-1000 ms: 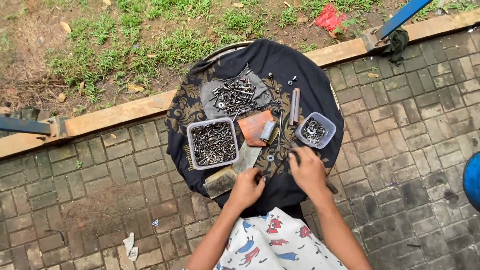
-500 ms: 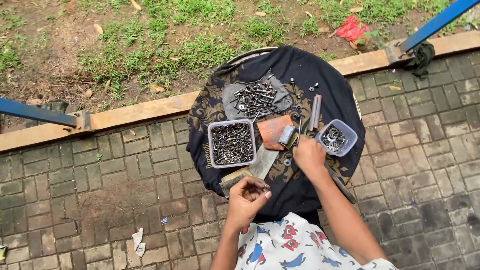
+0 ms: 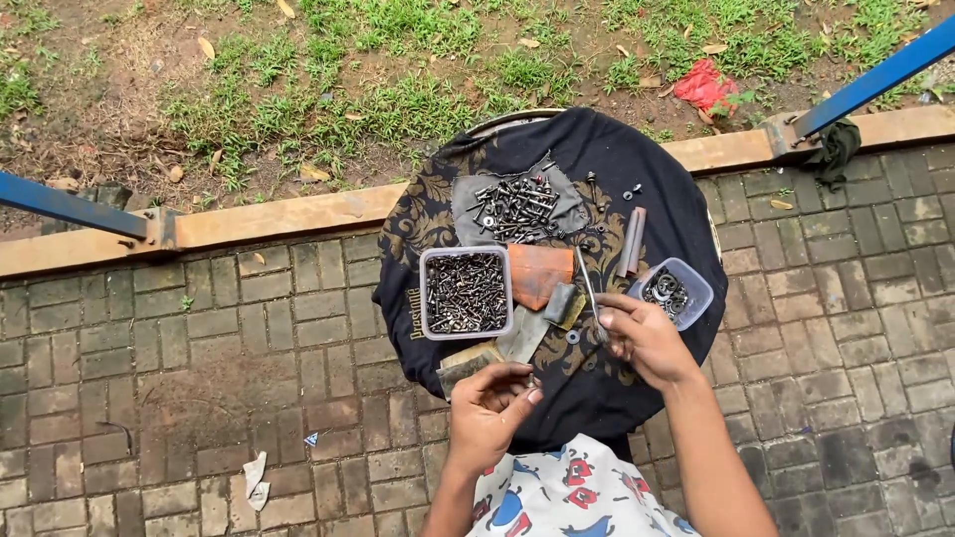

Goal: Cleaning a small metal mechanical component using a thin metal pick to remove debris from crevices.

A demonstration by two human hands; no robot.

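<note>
**Sorting Fasteners Over a Cloth-Draped Round Table**

Pinching something small, too tiny to tell, between curled left hand (image 3: 489,410) fingertips. Just above-left of that grip: clear tub of dark screws (image 3: 466,291). Lifting a thin metal rod (image 3: 588,282) clamped in right hand (image 3: 647,338) fingers; immediately beyond that grip, small tub of washers (image 3: 672,292).

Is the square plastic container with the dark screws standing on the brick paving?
No, the square container of dark screws stands on the black cloth that covers the round table, not on the brick paving.
</note>
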